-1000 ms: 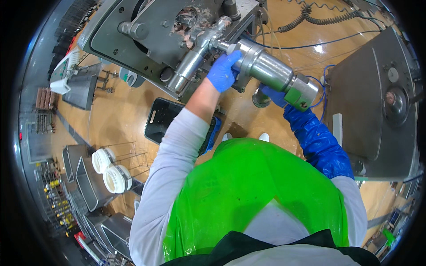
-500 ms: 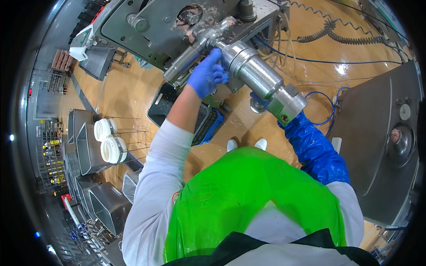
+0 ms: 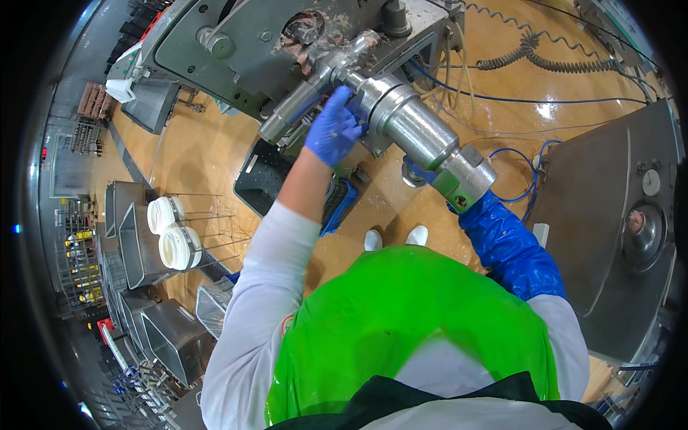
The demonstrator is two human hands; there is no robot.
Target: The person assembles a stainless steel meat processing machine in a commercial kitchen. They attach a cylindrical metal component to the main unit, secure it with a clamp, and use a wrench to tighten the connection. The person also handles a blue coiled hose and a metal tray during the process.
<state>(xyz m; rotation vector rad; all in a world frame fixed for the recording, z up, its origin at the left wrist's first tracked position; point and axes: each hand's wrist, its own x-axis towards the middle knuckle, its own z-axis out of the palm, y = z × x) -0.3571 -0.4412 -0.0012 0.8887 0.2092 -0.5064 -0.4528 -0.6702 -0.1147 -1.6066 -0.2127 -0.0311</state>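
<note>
A thick, stepped metal cylinder [image 3: 423, 130] slants down to the right from the front of a steel machine [image 3: 265, 36]. Its narrow neck meets a T-shaped metal pipe fitting [image 3: 315, 89]. My left hand [image 3: 334, 132], in a thin blue glove, is at the cylinder's upper end with curled fingers, partly hidden behind the metal. My right hand [image 3: 421, 169] grips the lower end from beneath, close to a green-tinted flat face [image 3: 451, 189]; most of that hand is covered by the cylinder. Pinkish meat scraps [image 3: 304, 32] cling round the machine's opening and on the fitting.
A black crate [image 3: 261, 179] sits on the floor below the machine. On the right stands a large steel housing [image 3: 602, 208]. Blue hose [image 3: 530, 183] and a coiled cable [image 3: 530, 50] lie near it. Steel bins [image 3: 172, 337] and white tubs [image 3: 179, 247] are on the left.
The left hand has shifted slightly down and left, its fingers still by the cylinder's neck. The cylinder's lower end sits a little lower in view, with the right hand still beneath it.
</note>
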